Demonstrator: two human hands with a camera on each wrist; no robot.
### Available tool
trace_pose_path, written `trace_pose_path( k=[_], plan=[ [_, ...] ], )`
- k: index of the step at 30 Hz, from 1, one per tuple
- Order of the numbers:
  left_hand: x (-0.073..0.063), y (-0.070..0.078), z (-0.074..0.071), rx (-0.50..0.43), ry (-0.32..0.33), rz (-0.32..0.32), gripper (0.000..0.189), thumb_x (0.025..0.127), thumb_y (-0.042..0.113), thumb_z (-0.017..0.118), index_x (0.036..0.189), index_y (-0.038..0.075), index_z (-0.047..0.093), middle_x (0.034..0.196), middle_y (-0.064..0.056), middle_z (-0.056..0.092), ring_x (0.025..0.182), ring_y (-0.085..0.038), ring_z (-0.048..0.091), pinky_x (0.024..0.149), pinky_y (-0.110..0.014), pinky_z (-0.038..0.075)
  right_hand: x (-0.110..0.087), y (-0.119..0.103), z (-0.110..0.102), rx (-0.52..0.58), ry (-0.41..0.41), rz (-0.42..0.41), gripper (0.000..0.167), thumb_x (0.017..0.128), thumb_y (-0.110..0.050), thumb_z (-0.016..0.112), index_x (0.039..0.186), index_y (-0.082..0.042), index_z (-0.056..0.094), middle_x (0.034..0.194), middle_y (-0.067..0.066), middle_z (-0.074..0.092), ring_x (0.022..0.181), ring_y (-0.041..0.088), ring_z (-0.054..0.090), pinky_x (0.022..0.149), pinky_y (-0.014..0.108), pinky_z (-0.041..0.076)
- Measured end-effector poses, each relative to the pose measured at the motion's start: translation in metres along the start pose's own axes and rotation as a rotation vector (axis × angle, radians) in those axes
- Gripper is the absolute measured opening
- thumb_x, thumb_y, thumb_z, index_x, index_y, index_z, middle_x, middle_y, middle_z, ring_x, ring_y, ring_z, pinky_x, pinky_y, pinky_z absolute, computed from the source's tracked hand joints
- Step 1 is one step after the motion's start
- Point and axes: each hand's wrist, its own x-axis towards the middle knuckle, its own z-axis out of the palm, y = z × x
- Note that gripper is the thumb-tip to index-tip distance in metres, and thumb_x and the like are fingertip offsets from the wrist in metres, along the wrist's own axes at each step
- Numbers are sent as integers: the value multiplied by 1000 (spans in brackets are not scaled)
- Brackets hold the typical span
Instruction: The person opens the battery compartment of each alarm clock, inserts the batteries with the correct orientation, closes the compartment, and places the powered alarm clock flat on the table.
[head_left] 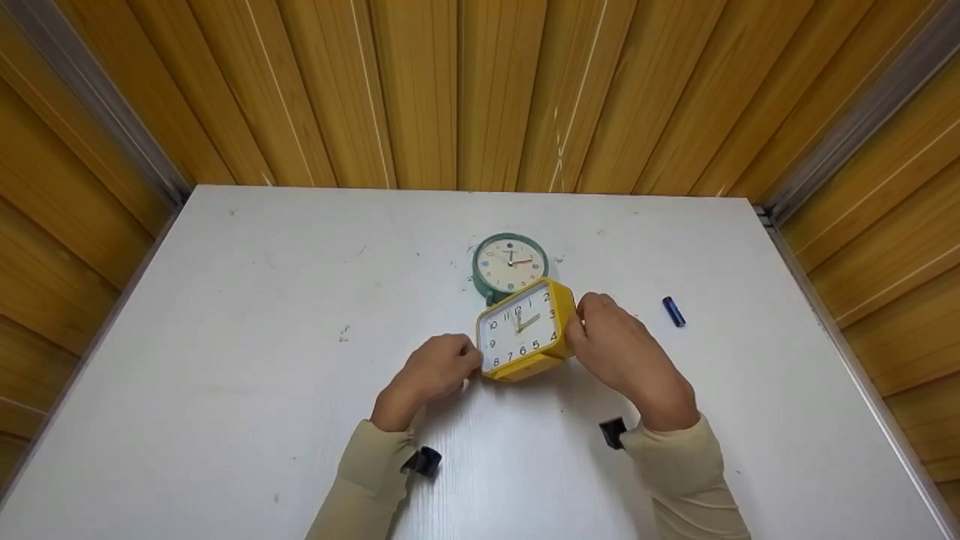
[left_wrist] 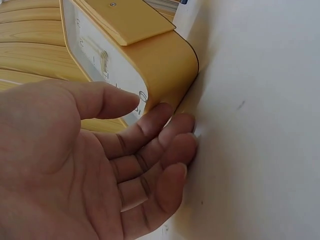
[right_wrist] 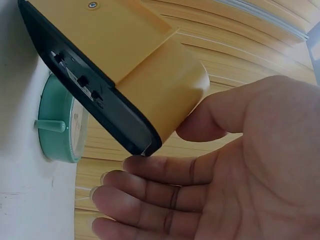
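Just on the near side of the green clock (head_left: pixel 510 262), the yellow clock (head_left: pixel 523 330) is being held aslant, dial upward; whether the two are touching cannot be told. One end is being pinched narrowly by the left hand (head_left: pixel 436 366), the other by the right hand (head_left: pixel 621 346). A turning step is seemingly being carried out; for the next move, a steady two-handed hold beside the green clock is probably being called for. Right of the green clock, well apart, a blue battery (head_left: pixel 674 312) is being seen.
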Motion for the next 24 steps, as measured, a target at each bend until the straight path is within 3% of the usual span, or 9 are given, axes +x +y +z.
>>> trace_pose_path(
  k=[15, 24],
  plan=[
    [3, -6, -1, -27, 44, 25, 25, 103, 17, 48, 91, 8, 68, 76, -1, 61, 66, -16, 53, 61, -30, 43, 7, 6, 4, 20, -34, 12, 26, 104, -14, 40, 111, 3, 58, 96, 11, 54, 82, 26, 53, 71, 39, 46],
    [3, -7, -4, -19, 48, 25, 28, 104, 19, 48, 91, 8, 69, 76, -1, 61, 67, -17, 54, 63, -32, 44, 13, 10, 8, -5, -76, 8, 24, 106, -10, 38, 112, 4, 57, 97, 12, 53, 85, 27, 53, 75, 41, 46]
  ],
)
